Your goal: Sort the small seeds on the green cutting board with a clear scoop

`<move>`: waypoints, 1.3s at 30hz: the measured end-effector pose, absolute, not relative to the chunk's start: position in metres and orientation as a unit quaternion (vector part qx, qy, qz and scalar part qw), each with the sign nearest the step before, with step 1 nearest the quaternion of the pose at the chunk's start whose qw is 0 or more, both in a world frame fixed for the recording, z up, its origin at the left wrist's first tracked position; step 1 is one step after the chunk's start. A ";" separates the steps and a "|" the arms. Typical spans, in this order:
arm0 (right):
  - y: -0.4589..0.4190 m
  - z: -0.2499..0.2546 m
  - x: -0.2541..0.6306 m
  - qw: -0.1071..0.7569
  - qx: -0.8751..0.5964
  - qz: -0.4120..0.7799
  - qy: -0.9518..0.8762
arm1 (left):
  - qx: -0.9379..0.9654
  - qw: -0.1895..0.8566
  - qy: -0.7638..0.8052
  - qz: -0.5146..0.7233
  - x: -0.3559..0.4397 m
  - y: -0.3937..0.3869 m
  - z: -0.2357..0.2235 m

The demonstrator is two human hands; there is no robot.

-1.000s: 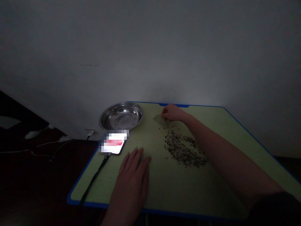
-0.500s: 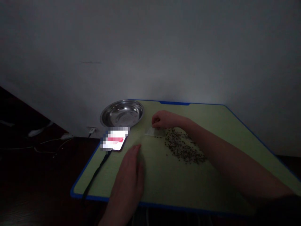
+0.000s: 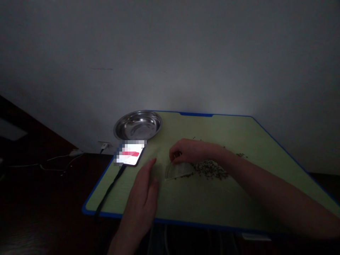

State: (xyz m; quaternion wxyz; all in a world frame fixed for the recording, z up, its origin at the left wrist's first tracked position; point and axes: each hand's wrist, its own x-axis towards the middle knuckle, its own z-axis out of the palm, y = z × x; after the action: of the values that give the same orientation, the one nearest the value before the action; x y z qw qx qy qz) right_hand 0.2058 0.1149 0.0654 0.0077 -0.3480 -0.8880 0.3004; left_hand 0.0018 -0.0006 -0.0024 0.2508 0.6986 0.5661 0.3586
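My right hand [image 3: 184, 151] reaches across the table with its fingers pinched on a thin, see-through plastic piece [image 3: 177, 171]. The lower edge of this piece rests on the tabletop; its exact kind is hard to make out in the dim light. Small dark grains [image 3: 211, 170], perhaps beans or seeds, lie spread just right of the piece, some hidden under my right forearm. A few touch the piece's lower edge. My left hand [image 3: 143, 193] rests on the table to the left, fingers stretched out and thumb apart, holding nothing.
A shiny metal basin [image 3: 138, 125] stands at the back left of the green, blue-edged table [image 3: 180, 209]. In front of it lies a lit phone [image 3: 130, 154] with a dark strap [image 3: 110, 191]. Behind is a wall with a plugged-in socket [image 3: 104, 145]; cables trail across the floor.
My right hand has come nearer to me with the plastic piece. The grains' near edge by the piece has shifted, and some grains now show behind my arm. My left hand has barely moved.
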 end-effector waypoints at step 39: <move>0.004 0.047 0.254 0.086 -0.516 0.204 -0.827 | 0.806 0.078 0.504 0.301 0.007 0.008 -0.008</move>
State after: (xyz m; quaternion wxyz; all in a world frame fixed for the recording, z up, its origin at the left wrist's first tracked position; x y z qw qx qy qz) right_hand 0.2538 0.0042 0.0468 0.0865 -0.5160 -0.8273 0.2043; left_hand 0.0068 0.0080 -0.0076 0.0782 0.8059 0.5039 0.3007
